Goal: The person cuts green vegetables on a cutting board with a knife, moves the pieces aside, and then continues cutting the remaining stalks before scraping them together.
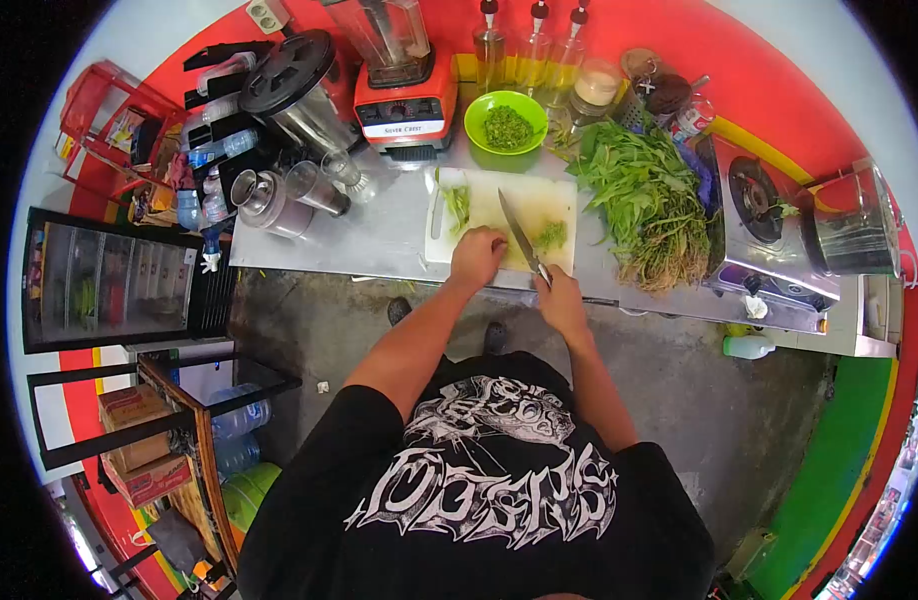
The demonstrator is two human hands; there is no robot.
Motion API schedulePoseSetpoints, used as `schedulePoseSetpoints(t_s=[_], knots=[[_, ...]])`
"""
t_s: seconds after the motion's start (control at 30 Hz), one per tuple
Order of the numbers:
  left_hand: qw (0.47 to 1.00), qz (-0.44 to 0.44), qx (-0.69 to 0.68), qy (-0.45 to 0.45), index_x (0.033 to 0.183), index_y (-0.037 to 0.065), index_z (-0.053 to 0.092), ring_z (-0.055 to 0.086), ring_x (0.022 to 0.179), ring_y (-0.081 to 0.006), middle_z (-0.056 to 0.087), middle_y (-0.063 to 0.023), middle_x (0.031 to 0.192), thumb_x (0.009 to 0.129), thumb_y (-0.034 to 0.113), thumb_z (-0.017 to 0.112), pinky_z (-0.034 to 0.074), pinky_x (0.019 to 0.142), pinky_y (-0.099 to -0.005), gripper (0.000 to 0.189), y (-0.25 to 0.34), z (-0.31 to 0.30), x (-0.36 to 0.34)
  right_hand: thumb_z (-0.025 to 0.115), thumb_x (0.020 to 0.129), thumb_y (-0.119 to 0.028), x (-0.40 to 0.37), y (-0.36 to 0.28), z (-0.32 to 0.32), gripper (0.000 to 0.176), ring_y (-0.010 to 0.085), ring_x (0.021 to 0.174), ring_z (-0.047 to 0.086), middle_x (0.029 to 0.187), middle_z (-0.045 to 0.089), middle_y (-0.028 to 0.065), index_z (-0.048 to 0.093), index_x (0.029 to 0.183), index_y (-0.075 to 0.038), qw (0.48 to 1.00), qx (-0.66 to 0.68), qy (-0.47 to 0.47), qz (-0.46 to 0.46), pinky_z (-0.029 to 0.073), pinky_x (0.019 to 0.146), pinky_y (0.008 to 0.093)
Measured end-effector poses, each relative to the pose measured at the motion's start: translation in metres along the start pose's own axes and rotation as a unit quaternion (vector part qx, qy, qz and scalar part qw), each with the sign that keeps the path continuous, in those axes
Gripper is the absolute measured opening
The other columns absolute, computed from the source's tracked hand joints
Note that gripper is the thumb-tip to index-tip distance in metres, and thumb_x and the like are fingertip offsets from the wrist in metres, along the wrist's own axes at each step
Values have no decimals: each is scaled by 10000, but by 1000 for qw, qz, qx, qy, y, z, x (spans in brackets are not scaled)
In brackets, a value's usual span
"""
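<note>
My right hand (561,303) is closed round the handle of a knife (520,229), whose blade points up and left over the white cutting board (509,188). My left hand (478,256) rests on the board left of the blade, its fingers curled; what they hold, if anything, is too small to tell. Green stems (456,203) lie on the board above my left hand. Right of the blade sits a small heap of chopped greens (552,235). A green bowl (477,141) with chopped greens stands behind the board.
A big bunch of leafy greens with roots (644,200) lies right of the board, beside a gas stove (739,240). Behind stand a red blender (404,108) and oil bottles (531,60). Glasses (314,188) and a metal shaker (269,200) stand on the left.
</note>
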State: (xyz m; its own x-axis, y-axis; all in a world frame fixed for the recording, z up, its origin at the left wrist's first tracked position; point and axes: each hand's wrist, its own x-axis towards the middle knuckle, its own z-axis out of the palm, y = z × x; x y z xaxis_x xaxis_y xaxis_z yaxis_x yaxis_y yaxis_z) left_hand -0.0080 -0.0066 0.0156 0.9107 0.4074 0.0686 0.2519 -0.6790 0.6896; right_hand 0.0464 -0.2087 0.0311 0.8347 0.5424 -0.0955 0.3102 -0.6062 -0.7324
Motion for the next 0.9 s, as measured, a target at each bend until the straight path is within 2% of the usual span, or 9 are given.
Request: schedulePoseSetpoints(t_s=[0.13,0.2,0.33,0.53,0.7,0.73,0.83,0.9], knots=[[999,-9,-28,14,1000,51,726,667,843,-366,691,-169,868,841,122,702,528,796,-454,176,5,2,-1,639,946,-238,-1,-11,1,256,466,871,670,842,673,278,595,1022,3,999,5,-36,25,506,739,535],[1000,23,14,14,1005,56,715,661,865,-357,684,-157,887,844,125,697,532,788,-450,176,2,5,-1,617,960,-281,-4,-18,-3,299,480,895,671,895,684,293,583,1054,0,995,-81,-52,15,520,768,555],[999,10,45,3,981,63,708,653,897,-348,674,-141,910,848,129,689,535,791,-447,150,6,8,-3,558,984,-335,-2,-20,2,343,483,885,681,949,695,291,566,1066,-2,988,-124,-86,42,531,789,569],[998,16,62,10,995,57,684,631,953,-358,671,-136,935,863,131,671,523,843,-460,152,11,13,-7,521,972,-217,-9,-43,4,262,474,942,693,973,706,291,540,1098,12,973,-176,-137,58,539,833,562],[999,19,26,5,991,31,674,613,945,-377,663,-153,924,855,93,665,496,871,-469,150,2,15,-3,493,954,-157,-7,-47,24,275,453,1021,692,1030,710,293,508,1164,19,963,-178,-156,126,543,873,531],[999,47,22,16,982,19,673,613,939,-377,659,-163,913,856,93,662,494,857,-470,147,0,15,-3,493,954,-157,-4,-48,26,275,453,1021,692,1030,710,293,508,1164,19,963,-177,-157,127,543,873,531],[998,60,11,11,971,10,670,612,937,-379,657,-168,905,856,89,663,491,855,-465,140,-2,13,-2,478,957,-149,3,-54,17,287,449,1023,693,1041,708,294,495,1176,35,961,-180,-160,134,541,877,532],[999,39,2,-7,960,5,667,610,928,-379,653,-171,896,853,84,665,488,855,-465,133,-2,14,-1,476,960,-144,6,-58,9,280,448,1014,696,1045,709,292,488,1171,39,954,-216,-182,96,538,875,535]])
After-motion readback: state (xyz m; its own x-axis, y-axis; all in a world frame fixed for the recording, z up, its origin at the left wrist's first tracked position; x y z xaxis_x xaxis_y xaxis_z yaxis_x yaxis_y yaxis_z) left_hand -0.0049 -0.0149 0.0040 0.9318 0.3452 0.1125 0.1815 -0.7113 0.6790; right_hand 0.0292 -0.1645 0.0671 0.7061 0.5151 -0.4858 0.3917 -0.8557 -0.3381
